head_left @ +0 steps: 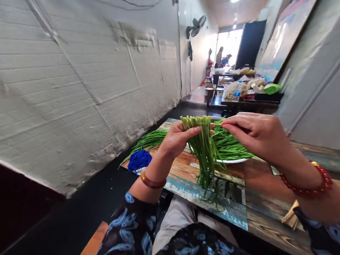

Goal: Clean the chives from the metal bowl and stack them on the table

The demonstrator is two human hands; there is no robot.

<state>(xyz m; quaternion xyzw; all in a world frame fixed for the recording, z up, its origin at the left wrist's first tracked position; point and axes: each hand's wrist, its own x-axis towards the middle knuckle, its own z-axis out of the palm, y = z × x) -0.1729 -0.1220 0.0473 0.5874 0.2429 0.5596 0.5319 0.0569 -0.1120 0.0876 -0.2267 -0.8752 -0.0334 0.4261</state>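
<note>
the left hand (178,136) clamps the green bunch (203,152) below its pale ends, likely keeping them level; tips hang toward the surface's (179,166) near edge. the right hand (256,136) pinches a thin stick (218,124) beside the bunch, apparently for fine control.

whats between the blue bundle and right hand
The head view shows the left hand, holding a bunch of greens, between the blue bundle and right hand.

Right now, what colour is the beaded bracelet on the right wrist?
Deep red; the beaded bracelet shows best in the head view.
</note>
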